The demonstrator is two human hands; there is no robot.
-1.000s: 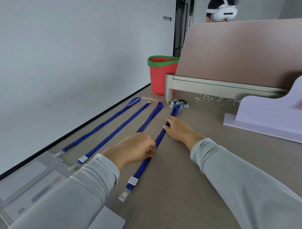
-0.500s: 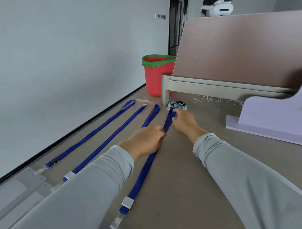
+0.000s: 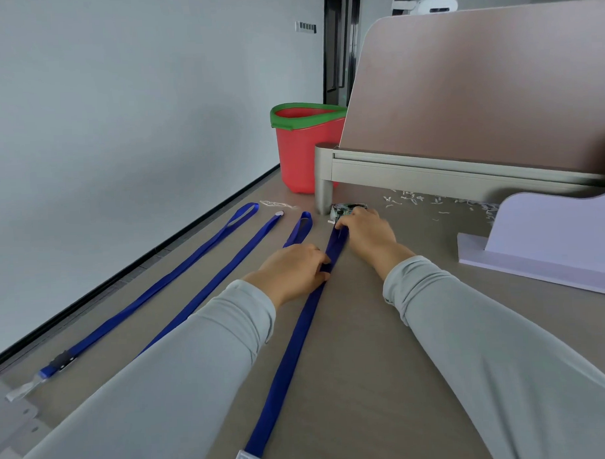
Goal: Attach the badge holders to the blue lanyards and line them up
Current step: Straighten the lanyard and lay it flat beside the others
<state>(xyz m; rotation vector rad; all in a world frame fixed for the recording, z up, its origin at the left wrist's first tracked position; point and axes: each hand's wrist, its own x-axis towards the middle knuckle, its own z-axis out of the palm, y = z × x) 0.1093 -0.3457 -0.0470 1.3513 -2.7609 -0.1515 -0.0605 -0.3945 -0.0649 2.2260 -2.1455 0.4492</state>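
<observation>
Several blue lanyards lie side by side on the grey table. The rightmost lanyard (image 3: 298, 336) runs from its white label near the bottom edge up to my two hands. My left hand (image 3: 292, 271) has curled fingers that pinch this strap at its middle. My right hand (image 3: 366, 232) grips the strap's far end with bent fingers. The third lanyard (image 3: 302, 226) is mostly hidden under my left hand and sleeve. The leftmost lanyard (image 3: 152, 291) ends in a clear clip (image 3: 22, 390). Clear badge holders (image 3: 11, 418) lie at the lower left corner.
A red bucket with a green rim (image 3: 308, 150) stands at the table's far end. A brown divider panel (image 3: 478, 86) on a metal foot (image 3: 323, 190) lies beyond my right hand. A small green packet (image 3: 346, 209), white shreds (image 3: 413, 198) and a lilac stand (image 3: 541, 241) lie near.
Both hands have slid along the rightmost lanyard away from me, toward its far end. The view has moved forward, so the badge holders have dropped to the lower left corner.
</observation>
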